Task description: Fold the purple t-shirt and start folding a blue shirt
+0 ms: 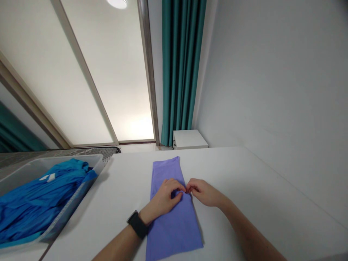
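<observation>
A purple cloth garment (174, 232), folded into a long narrow strip, lies flat on the white table (239, 239). My left hand (167, 197) rests across its middle, with thumb and forefinger curled toward its right edge. A dark watch is on that wrist. My right hand (203, 192) comes in from the right, its fingertips pinching the cloth at the same edge. The fingertips of both hands nearly meet there, and a small ridge of fabric stands up between them.
On the left, a translucent plastic bin (99, 161) holds blue clothing (54, 188) with a white mark. A small white cabinet (190, 139) stands beyond the table's far edge. A grey wall (277, 90) borders the right side; a green curtain (182, 72) hangs behind.
</observation>
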### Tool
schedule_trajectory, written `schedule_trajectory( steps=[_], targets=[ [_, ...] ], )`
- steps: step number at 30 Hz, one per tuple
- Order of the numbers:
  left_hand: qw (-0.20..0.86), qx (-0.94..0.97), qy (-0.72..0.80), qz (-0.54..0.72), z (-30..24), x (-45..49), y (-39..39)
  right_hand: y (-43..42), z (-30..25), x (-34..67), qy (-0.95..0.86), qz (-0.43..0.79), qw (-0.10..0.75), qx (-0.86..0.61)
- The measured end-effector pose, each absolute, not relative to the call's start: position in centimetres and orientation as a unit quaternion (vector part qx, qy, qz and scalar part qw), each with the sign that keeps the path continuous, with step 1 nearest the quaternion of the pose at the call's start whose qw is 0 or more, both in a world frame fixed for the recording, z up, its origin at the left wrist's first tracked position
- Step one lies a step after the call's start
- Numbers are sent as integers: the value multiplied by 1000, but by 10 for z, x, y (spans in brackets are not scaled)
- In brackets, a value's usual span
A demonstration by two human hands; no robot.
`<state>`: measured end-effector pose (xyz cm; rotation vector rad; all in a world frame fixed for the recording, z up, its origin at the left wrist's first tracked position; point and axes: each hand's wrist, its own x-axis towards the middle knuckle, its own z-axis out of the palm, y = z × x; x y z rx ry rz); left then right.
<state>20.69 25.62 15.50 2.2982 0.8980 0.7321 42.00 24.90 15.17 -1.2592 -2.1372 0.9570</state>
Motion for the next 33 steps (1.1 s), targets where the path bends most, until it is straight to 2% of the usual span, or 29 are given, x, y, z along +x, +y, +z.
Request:
schedule_trajectory(
  steps=[18, 26, 33],
  targets=[
    [226, 871, 359, 249, 146, 211, 257, 247, 146, 404, -757, 245, 193, -575],
    [221, 871, 364, 246, 148, 211, 256, 247, 143, 406, -778, 183, 160, -580],
    [225, 869, 360, 256, 151, 211, 255, 249, 154, 415, -759, 207, 205, -582]
  ],
)
